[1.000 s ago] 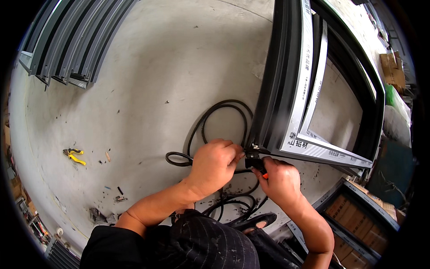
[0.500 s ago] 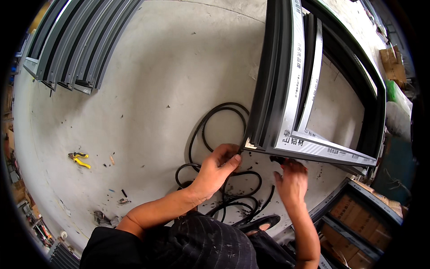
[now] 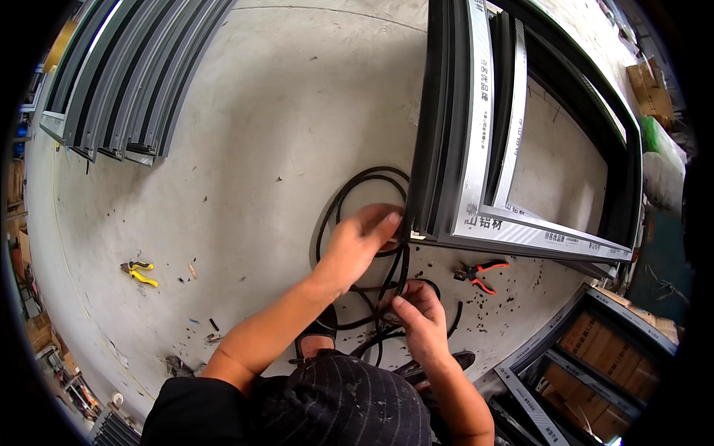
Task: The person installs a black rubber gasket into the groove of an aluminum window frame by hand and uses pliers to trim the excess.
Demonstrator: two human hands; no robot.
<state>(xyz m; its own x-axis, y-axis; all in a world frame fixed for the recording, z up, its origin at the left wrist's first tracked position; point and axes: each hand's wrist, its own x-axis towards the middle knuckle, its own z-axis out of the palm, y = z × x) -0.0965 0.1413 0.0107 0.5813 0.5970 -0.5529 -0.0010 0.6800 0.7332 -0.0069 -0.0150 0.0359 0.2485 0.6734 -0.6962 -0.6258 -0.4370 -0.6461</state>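
Black cord (image 3: 404, 269) runs from loops on the floor (image 3: 260, 134) to the dark frame's (image 3: 440, 126) near-left corner. Right hand (image 3: 421, 314) grip: apparently closed on the cord. Left hand (image 3: 355, 241) grip: at the frame edge; whether it pinches cord cannot be determined. Keep the strand between hands untwisted and slack.

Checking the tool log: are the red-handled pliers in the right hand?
No, the red-handled pliers lie on the floor, to the right of the right hand and apart from it.
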